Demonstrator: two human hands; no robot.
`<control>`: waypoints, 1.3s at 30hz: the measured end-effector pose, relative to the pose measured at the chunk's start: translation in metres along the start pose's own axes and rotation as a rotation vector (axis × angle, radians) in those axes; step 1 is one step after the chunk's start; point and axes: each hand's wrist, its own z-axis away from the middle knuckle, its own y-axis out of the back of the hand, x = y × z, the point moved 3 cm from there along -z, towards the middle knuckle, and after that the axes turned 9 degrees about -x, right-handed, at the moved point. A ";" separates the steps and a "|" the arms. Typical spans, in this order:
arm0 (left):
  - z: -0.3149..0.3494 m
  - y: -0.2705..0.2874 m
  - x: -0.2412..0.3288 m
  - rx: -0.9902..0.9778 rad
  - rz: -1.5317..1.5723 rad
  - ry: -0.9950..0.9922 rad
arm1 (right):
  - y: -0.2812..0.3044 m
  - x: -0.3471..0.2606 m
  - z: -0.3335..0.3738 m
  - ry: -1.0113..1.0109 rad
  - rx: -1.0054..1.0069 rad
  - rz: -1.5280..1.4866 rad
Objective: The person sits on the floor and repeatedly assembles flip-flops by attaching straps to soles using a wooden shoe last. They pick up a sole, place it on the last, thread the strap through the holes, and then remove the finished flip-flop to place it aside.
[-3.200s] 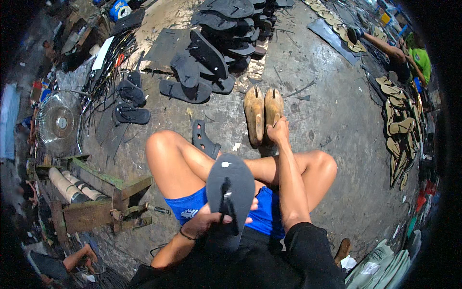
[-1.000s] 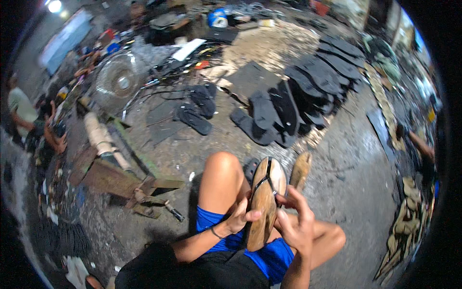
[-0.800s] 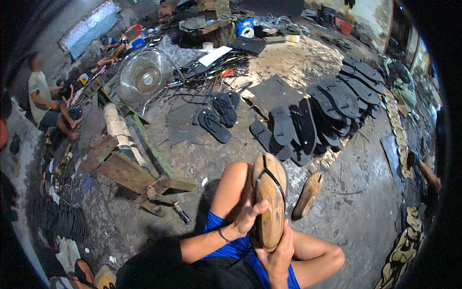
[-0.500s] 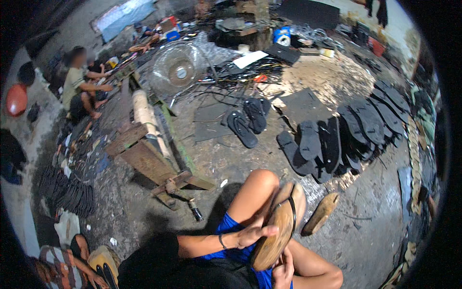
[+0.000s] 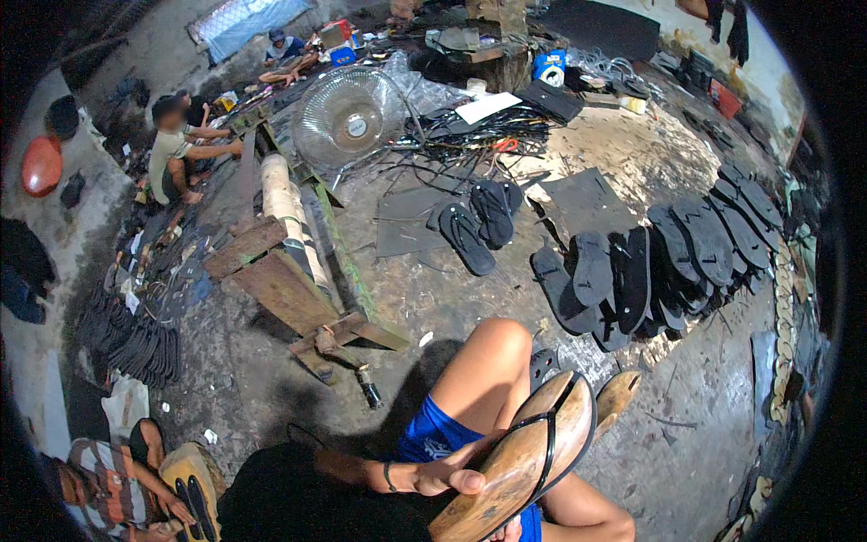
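Wood-brown sandal (image 5: 524, 461), one in hand, black thong strap on its upper face. Long axis runs diagonal: one end at lower left near the frame's bottom edge, the other up and right, above the bent knee (image 5: 492, 348). It lies across the lap, over blue shorts (image 5: 433, 438).

Left hand (image 5: 442, 474): fingers closed on the sandal's left edge, thumb on top. Right hand (image 5: 508, 533): only a sliver shows at the bottom edge, under the sandal; grip cannot be told.

Count, floor: one more wood-brown sole (image 5: 616, 402) just right of the held one, resting on the concrete floor (image 5: 686, 425). Two black sandals (image 5: 479, 226) lie side by side ahead. A row of black soles (image 5: 650, 271), about a dozen, overlapping, runs up and right. One fan (image 5: 348, 117). One wooden bench (image 5: 289, 289) at left, with a pale roll on it.

People: three others, one seated upper left, one far back, one at lower left edge.

Open room: bare floor right of the knee, up to the sole row.
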 end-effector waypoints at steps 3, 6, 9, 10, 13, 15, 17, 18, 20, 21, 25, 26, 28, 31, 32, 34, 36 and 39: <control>-0.005 -0.008 0.015 -0.127 0.021 -0.067 | 0.005 -0.009 -0.002 0.009 0.002 -0.023; -0.017 -0.001 0.004 -0.040 -0.112 -0.026 | 0.016 -0.010 -0.006 -0.009 -0.030 -0.109; -0.041 0.012 0.013 -0.003 -0.223 -0.066 | 0.034 -0.024 -0.014 -0.031 -0.049 -0.312; -0.044 0.016 0.012 0.166 -0.308 -0.104 | 0.041 -0.022 -0.014 -0.026 -0.059 -0.373; -0.079 0.026 0.013 0.359 -0.528 -0.312 | 0.056 -0.066 -0.005 0.234 0.049 -0.416; -0.086 0.032 0.005 0.354 -0.597 -0.242 | 0.058 -0.072 -0.007 0.335 0.080 0.277; -0.085 0.031 -0.003 0.337 -0.661 -0.184 | 0.052 -0.069 -0.008 0.257 0.113 0.495; -0.082 0.025 -0.006 0.341 -0.663 -0.165 | 0.053 -0.063 -0.005 0.210 0.080 0.446; -0.078 0.019 -0.005 0.271 -0.702 -0.130 | 0.054 -0.058 0.001 0.212 0.005 0.076; -0.077 0.017 0.001 0.235 -0.907 -0.067 | 0.055 -0.061 0.002 0.260 -0.030 -0.245; -0.074 -0.013 0.001 0.067 -1.365 0.128 | 0.068 -0.046 0.007 0.009 -0.109 -0.759; -0.078 -0.010 0.006 0.011 -1.555 0.166 | 0.069 -0.039 0.016 -0.019 -0.041 -0.866; -0.087 -0.008 0.024 0.059 -1.667 -0.169 | 0.065 -0.034 0.024 0.094 0.168 -1.124; -0.065 0.009 -0.002 -0.038 -1.158 0.257 | 0.065 -0.041 0.042 0.148 0.297 -1.218; -0.055 0.007 -0.014 -0.056 -0.996 0.405 | 0.063 -0.038 0.054 0.145 0.341 -1.206; -0.048 -0.005 -0.029 -0.152 -0.796 0.595 | 0.059 -0.058 0.066 0.120 0.398 -1.292; -0.035 -0.013 -0.040 -0.239 -0.728 0.587 | 0.053 -0.063 0.079 0.155 0.485 -1.299; -0.016 -0.016 -0.057 -0.175 -0.568 0.648 | 0.052 -0.065 0.091 0.106 0.518 -1.297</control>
